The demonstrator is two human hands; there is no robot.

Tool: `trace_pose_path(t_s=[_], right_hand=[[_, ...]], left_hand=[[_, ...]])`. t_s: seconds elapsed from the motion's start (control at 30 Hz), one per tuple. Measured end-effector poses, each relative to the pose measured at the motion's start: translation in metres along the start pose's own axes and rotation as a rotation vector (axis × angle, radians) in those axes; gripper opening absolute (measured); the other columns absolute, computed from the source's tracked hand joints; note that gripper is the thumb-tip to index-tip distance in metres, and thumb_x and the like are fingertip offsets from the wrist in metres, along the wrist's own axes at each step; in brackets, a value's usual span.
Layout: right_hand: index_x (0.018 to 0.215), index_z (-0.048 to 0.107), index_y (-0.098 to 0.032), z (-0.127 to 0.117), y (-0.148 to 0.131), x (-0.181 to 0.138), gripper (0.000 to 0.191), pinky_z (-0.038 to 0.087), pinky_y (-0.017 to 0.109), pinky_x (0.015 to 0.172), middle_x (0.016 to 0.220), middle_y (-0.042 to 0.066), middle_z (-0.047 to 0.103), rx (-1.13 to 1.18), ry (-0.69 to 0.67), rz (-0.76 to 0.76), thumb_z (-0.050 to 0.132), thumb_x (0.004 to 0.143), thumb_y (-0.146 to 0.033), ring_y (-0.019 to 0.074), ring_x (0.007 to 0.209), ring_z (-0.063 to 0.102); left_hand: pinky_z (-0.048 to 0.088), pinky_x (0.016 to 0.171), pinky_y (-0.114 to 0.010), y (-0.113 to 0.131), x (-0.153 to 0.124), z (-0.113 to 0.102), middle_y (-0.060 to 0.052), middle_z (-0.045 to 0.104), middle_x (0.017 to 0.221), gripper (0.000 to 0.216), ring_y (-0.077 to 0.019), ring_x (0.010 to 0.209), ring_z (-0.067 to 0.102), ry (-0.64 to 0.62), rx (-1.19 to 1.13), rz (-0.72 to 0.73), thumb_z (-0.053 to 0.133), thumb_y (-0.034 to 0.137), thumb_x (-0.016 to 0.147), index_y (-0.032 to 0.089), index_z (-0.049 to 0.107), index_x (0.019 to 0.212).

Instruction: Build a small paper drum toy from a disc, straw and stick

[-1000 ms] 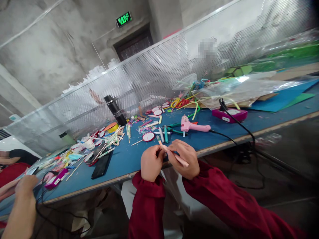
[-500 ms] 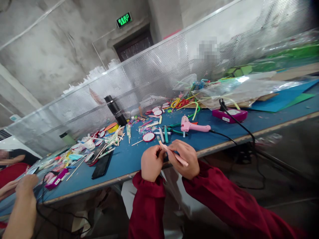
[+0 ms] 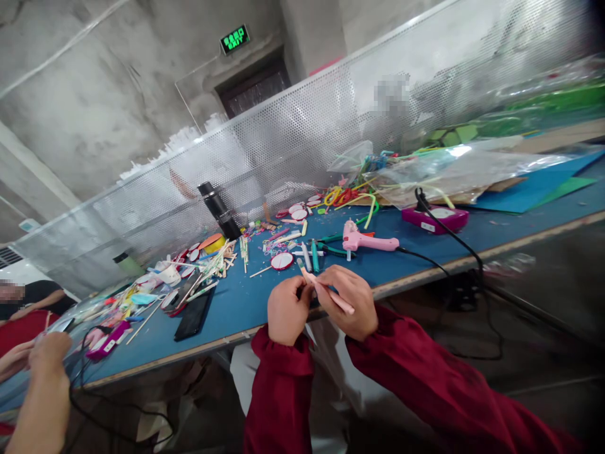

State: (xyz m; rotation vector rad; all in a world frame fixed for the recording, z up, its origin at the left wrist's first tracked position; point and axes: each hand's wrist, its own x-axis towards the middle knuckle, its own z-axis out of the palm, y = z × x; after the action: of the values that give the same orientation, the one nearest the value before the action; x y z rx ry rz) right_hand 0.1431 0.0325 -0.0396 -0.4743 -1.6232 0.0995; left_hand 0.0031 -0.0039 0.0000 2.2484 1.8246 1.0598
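Observation:
Just above the table's front edge, my left hand (image 3: 289,309) is closed, thumb and forefinger pinched at a slim stick (image 3: 303,267) with a greenish tip. My right hand (image 3: 352,301) is closed too, around a pale pink stick (image 3: 343,304) whose blunt end sticks out under the fingers. The fingertips of both hands meet, hiding whether the two ends are one piece. Beyond them lie a pink glue gun (image 3: 371,242), green-handled pliers (image 3: 333,246), a teal marker-like tube (image 3: 315,256) and a small round red-rimmed disc (image 3: 282,260).
A black phone (image 3: 195,315), wooden sticks (image 3: 222,260) and a black bottle (image 3: 218,210) are on the left. Purple boxes with cords stand at right (image 3: 435,219) and left (image 3: 108,340). A perforated screen (image 3: 293,135) runs behind. Another person's arm (image 3: 47,378) reaches in at left.
The pink stick's lower end has shifted very slightly in my right hand. Both hands otherwise keep their place and grip.

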Motion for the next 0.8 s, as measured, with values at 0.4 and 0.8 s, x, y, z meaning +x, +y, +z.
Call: trace_pose_path(t_s=[0.4,0.8], right_hand=[[0.083,0.057,-0.023,-0.0011,-0.0002,-0.0006,0.012,0.049,0.035,0.072,0.078,0.004,0.065,-0.004,-0.012,0.023,0.058,0.082,-0.011,0.0190,0.075,0.060],[0.085,0.056,-0.023,-0.0012,-0.0005,-0.0003,0.013,0.048,0.035,0.072,0.078,0.004,0.065,-0.022,-0.023,0.017,0.059,0.083,-0.011,0.0189,0.074,0.059]], left_hand=[[0.033,0.064,-0.025,-0.0002,0.0008,-0.0002,0.000,0.062,0.072,0.021,-0.0134,0.069,0.051,-0.005,0.011,-0.005,0.053,0.029,0.092,0.020,0.063,0.075],[0.033,0.064,-0.025,-0.0004,0.0004,0.0001,0.000,0.063,0.073,0.019,-0.0137,0.069,0.052,-0.008,0.003,-0.014,0.054,0.028,0.091,0.020,0.064,0.077]])
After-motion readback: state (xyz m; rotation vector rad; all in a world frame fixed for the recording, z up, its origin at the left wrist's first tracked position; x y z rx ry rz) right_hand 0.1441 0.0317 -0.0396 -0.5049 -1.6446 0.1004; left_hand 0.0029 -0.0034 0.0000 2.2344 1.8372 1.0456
